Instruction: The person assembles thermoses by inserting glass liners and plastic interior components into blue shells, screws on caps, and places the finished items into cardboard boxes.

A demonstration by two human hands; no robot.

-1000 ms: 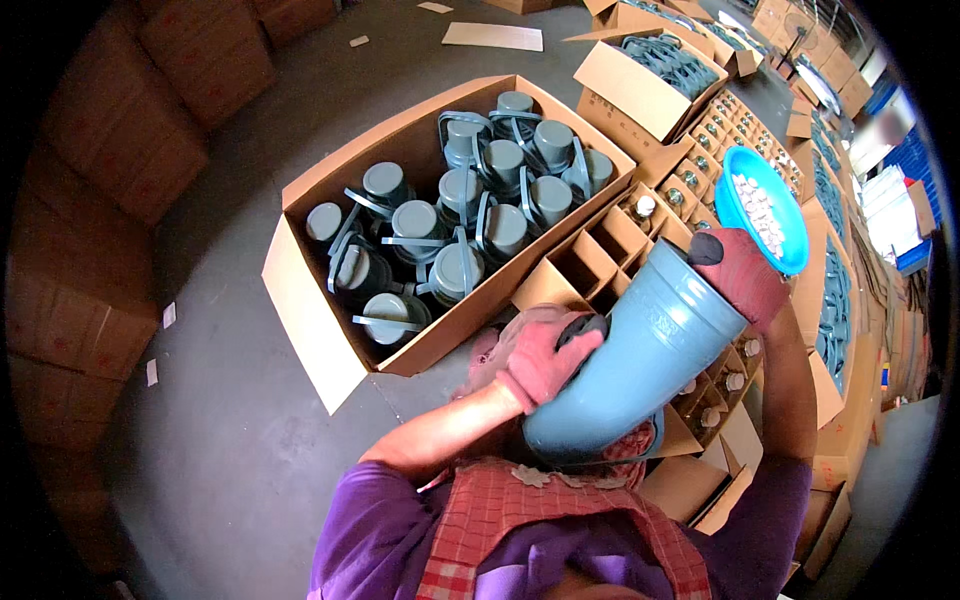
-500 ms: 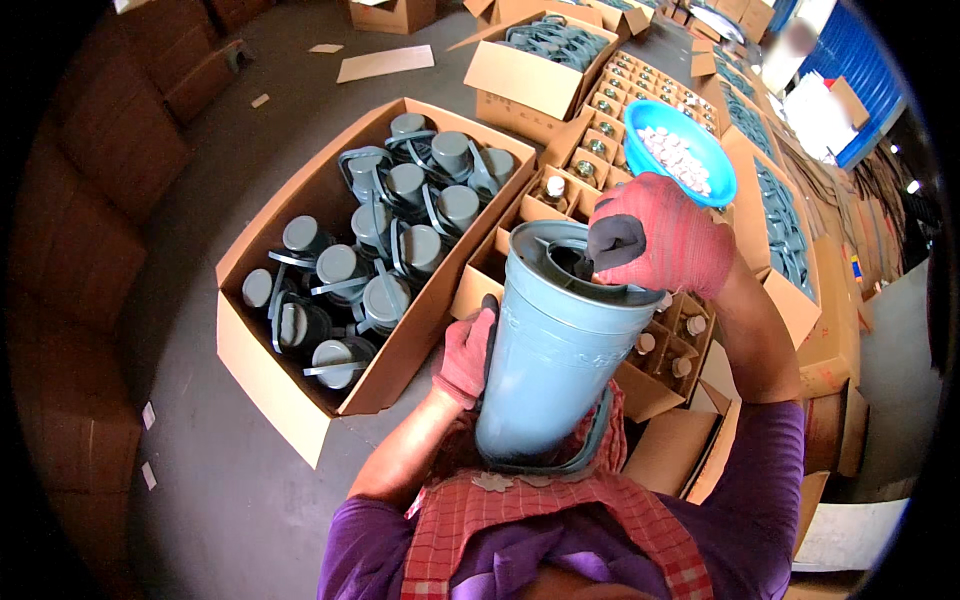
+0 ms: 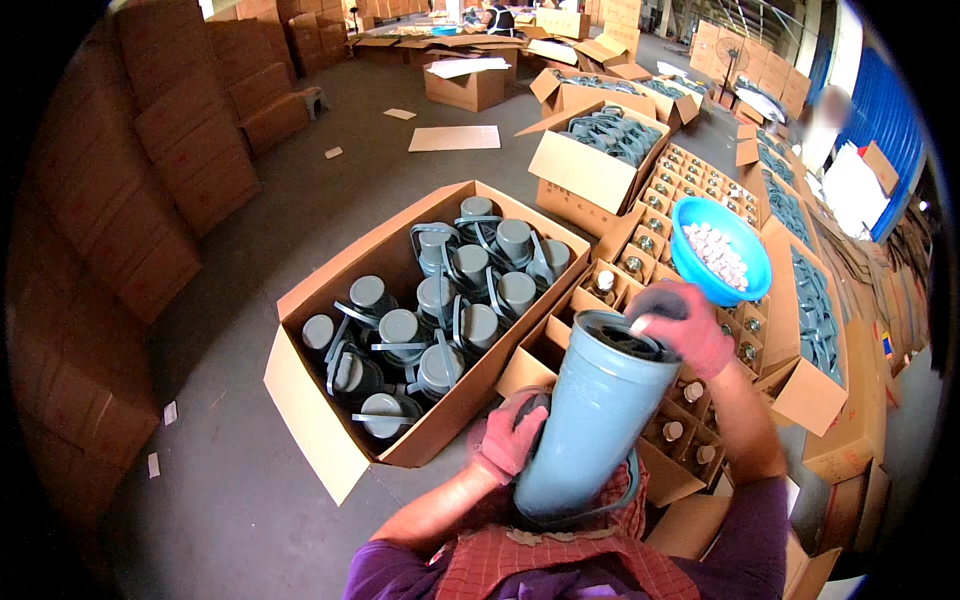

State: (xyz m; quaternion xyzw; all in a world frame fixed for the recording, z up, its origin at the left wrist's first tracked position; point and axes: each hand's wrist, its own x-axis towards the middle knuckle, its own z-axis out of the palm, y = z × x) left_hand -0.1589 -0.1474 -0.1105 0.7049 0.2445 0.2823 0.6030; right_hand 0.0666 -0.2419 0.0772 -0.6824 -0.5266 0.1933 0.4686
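In the lower centre of the frame a tall, blue-grey plastic cylinder (image 3: 598,420) leans right, the pinkish-red-gloved left hand (image 3: 508,437) half-curled against its left side, how firmly I cannot tell. The matching-gloved right hand (image 3: 685,328) bends its fingers at the upper rim beside a small pale spot, any hold unclear, below a round, bright-blue plastic bowl (image 3: 748,228) right of centre.

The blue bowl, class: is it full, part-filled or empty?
Part-filled: small whitish pieces lie in the blue bowl, and some of its blue inner wall shows bare around them.
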